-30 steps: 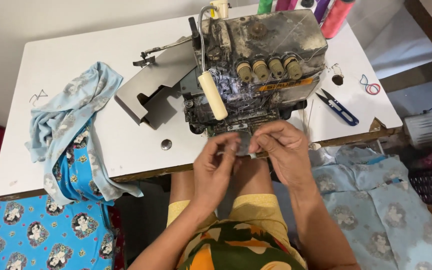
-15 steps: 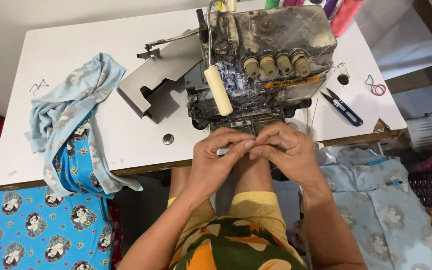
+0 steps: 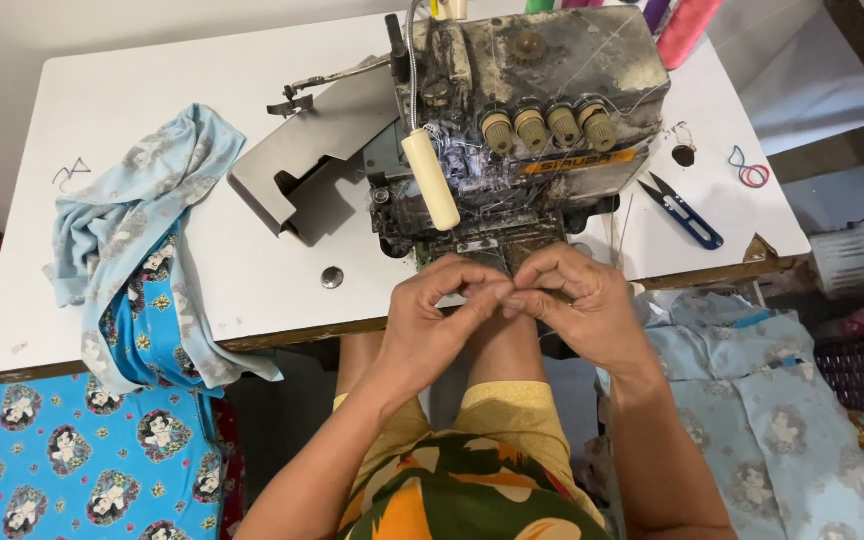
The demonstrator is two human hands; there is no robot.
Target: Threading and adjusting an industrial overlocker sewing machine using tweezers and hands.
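Our 2 hands meet just in front of the worn grey overlock machine (image 3: 522, 120): the fingers (image 3: 482, 296) of our left hand (image 3: 432, 325) and those of our right hand (image 3: 577, 300) are pinched together tip to tip on something too fine to make out, perhaps a thread. The machine stands on the white worktop (image 3: 152, 110), with blue thread snips (image 3: 687, 212) to its right. Pale blue printed fabric (image 3: 132, 240) lies at the worktop's left, draping over its front edge.
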